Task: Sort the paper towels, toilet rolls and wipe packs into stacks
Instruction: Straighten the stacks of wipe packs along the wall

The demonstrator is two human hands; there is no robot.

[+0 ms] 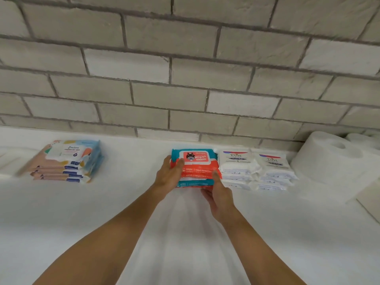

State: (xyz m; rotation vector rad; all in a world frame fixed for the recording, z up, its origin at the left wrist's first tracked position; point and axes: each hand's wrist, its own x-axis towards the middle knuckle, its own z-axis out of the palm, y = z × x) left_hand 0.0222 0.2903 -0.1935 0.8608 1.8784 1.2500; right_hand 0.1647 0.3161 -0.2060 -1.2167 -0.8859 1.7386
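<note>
A stack of red and teal baby wipe packs (200,161) stands near the wall at the centre of the white surface. My left hand (169,174) grips the stack's left side, thumb on the top pack. My right hand (219,193) presses against the stack's front right corner, fingers under its lower edge. Right beside it are two stacks of white Dove wipe packs (236,163) (274,167). A stack of pastel wipe packs (67,160) lies far to the left. White toilet rolls (333,159) stand at the right.
A grey brick wall (185,68) runs along the back of the white cloth-covered surface (127,202). A flat pale object (370,194) lies at the right edge, below the rolls.
</note>
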